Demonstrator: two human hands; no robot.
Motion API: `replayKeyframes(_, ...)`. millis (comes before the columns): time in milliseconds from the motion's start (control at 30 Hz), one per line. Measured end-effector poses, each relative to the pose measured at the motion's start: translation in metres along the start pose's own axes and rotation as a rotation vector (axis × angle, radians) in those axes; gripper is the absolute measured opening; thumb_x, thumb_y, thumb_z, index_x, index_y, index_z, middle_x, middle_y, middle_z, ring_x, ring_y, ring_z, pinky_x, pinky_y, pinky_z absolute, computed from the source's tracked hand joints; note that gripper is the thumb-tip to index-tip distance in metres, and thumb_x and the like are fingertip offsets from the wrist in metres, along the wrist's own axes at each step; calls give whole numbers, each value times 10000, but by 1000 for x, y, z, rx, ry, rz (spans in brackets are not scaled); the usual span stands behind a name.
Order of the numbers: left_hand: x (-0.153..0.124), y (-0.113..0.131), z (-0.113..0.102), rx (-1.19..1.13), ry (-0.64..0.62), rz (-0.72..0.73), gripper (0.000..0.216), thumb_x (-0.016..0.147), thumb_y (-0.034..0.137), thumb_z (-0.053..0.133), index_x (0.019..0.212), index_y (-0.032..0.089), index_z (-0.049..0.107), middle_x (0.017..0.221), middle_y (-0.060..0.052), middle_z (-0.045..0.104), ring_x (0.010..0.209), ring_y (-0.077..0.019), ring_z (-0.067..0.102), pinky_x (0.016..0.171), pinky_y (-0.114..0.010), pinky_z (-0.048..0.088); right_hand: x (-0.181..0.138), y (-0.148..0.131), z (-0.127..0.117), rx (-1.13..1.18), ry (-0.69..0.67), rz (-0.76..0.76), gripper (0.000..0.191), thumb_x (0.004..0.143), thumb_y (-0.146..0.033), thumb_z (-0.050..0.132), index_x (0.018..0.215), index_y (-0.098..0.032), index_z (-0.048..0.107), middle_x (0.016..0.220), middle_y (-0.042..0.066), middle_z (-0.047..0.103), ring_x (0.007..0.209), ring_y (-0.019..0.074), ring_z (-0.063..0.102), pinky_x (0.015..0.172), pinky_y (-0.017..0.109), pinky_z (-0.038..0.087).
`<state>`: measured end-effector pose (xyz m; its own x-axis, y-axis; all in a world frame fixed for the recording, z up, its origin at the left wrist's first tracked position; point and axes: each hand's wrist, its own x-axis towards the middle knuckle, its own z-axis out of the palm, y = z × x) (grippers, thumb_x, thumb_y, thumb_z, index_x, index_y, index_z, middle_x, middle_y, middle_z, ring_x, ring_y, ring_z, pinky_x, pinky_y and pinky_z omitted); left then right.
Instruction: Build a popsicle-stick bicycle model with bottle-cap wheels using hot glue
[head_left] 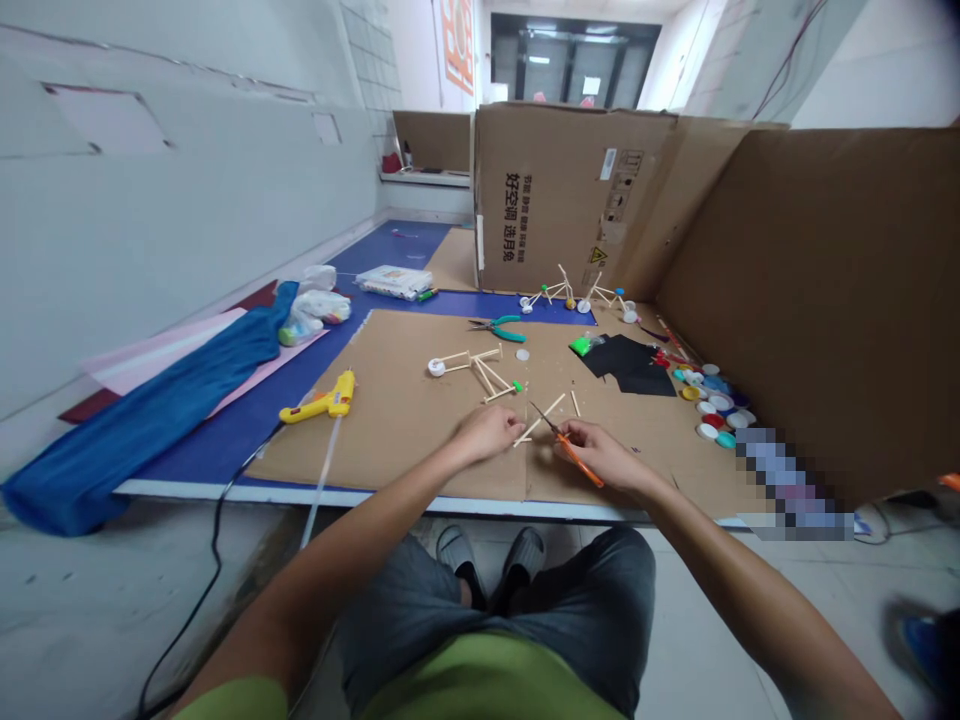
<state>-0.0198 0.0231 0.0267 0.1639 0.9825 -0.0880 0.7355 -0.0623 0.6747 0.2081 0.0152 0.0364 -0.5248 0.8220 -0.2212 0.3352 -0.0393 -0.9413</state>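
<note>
My right hand (604,455) grips a pair of scissors with orange handles (581,462), the dark blades pointing up and to the left. My left hand (489,434) is closed, fingertips pinched together just left of the blades; whatever is between them is too small to make out. Thin wooden sticks (551,411) lie on the cardboard between and beyond my hands. Just past my left hand rests a small stick frame (491,378) with a white wheel-like cap and a green piece on it. Teal-handled pliers (499,327) lie behind the frame.
A yellow glue gun (322,400) lies at the left, its cord running off the table edge. Two stick models (559,290) stand at the back before a large cardboard box (555,200). Black sheets (630,365) and several bottle caps (712,405) are at the right.
</note>
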Motion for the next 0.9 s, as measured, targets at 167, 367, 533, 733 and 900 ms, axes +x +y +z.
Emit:
replayKeyframes(167, -11, 17, -4, 158, 101, 75, 312, 938, 372, 468, 888, 211, 731, 865, -76, 736, 788, -222, 637, 694, -287, 401, 4, 2, 3, 34, 18, -39, 413, 743, -528, 716, 885, -176, 551, 696, -53, 482, 587, 100, 388, 557, 246, 288)
replayKeyframes(367, -17, 23, 13, 101, 171, 99, 271, 954, 345, 491, 949, 206, 723, 842, -59, 732, 778, -202, 645, 715, -273, 418, 11, 5, 11, 7, 46, -84, 380, 757, -521, 682, 866, -176, 563, 699, -36, 503, 596, 107, 402, 562, 244, 321)
replayKeyframes(533, -25, 16, 22, 129, 219, 31, 257, 968, 347, 479, 1025, 214, 692, 894, -59, 723, 797, -203, 648, 720, -282, 432, 12, 4, 16, -64, 51, -65, 291, 779, -432, 656, 875, -172, 568, 681, -30, 509, 587, 110, 410, 536, 239, 324)
replayKeyframes(733, -65, 6, 32, 353, 252, 162, 185, 892, 332, 617, 1011, 194, 646, 1046, -91, 661, 1014, -250, 595, 887, -350, 450, 16, 4, 9, -103, 149, -133, 256, 785, -413, 629, 885, -182, 584, 718, -15, 559, 632, 131, 462, 582, 251, 349)
replayKeyframes(900, -70, 2, 38, 418, 203, 157, 164, 894, 319, 606, 995, 197, 651, 1036, -96, 672, 1019, -265, 594, 887, -374, 448, 15, 6, 4, -141, 149, -139, 275, 790, -423, 614, 919, -181, 591, 722, -15, 568, 622, 134, 466, 593, 257, 355)
